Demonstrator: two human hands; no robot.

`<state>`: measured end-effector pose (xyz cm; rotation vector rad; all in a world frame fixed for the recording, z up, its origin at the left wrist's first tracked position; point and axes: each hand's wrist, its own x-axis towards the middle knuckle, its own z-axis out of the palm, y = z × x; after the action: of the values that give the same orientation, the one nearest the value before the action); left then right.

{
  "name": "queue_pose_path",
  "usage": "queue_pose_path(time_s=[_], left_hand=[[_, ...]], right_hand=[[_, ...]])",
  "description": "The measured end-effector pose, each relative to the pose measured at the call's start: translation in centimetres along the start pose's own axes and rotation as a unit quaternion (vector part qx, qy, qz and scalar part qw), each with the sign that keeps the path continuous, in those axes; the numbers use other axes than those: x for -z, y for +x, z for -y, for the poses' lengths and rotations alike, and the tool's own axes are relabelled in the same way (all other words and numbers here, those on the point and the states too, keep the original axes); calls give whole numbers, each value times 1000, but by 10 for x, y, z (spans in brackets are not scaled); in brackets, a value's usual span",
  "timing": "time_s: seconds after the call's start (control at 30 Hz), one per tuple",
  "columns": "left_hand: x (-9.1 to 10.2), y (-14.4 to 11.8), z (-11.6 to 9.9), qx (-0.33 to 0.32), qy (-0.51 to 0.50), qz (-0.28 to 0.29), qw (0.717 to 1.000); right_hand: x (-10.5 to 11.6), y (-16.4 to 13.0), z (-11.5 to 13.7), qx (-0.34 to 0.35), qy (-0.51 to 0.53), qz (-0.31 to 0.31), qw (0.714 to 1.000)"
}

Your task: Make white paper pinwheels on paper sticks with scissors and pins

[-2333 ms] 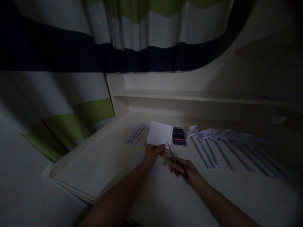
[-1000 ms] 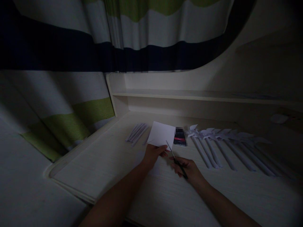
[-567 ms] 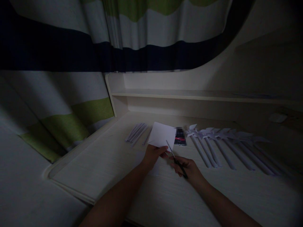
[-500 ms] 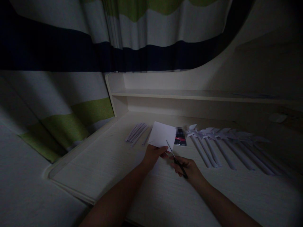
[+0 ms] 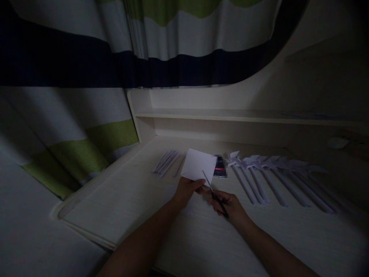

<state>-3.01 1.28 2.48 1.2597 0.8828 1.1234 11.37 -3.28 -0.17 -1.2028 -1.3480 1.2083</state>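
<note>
Clock directions take 12 as the far side of the table. The right hand, nearest at 5 o'clock from the white paper, is closed around the black handles of the scissors. The long axis of the scissors runs from 5 to 11 o'clock, handles near, tips pointing to 11; the blades lie at the paper's 5 o'clock corner, and how far apart they are cannot be told. The left hand, at 6 o'clock, pinches the near edge of the white paper, thumb on top. This roughly square sheet is slightly turned, its far-left corner pointing to 11; a short line marks its 8 o'clock corner. At 9 o'clock, a bundle of paper sticks slants towards 1. At 3 o'clock, just beside the sheet, is a dark packet, partly pixelated. Beyond it in the same direction, paper pinwheels lie in a row, stems towards 5. Farther, at 12, stand a shelf and a striped curtain.
</note>
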Motion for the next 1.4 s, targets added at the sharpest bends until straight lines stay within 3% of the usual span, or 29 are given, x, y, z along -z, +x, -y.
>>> queue_pose_path(time_s=[0.33,0.63,1.0,1.23,1.4], left_hand=[[-2,-1,-2,0,-14,-13,1000],[3,4,0,-25,-97,-118,988],[5,5,5,-18,-130,-117,984],[2,3,-3,7,-151,-119,981],[5,4,-3,13,-146,-125,981]], right_hand=[[0,0,-4,8,10,-13,1000],[-1,-1,-4,-11,1,-18,1000],[0,-2,-3,-17,-20,-19,999],[0,-1,-9,-19,-5,-20,1000],[-1,2,-18,-21,5,15,1000]])
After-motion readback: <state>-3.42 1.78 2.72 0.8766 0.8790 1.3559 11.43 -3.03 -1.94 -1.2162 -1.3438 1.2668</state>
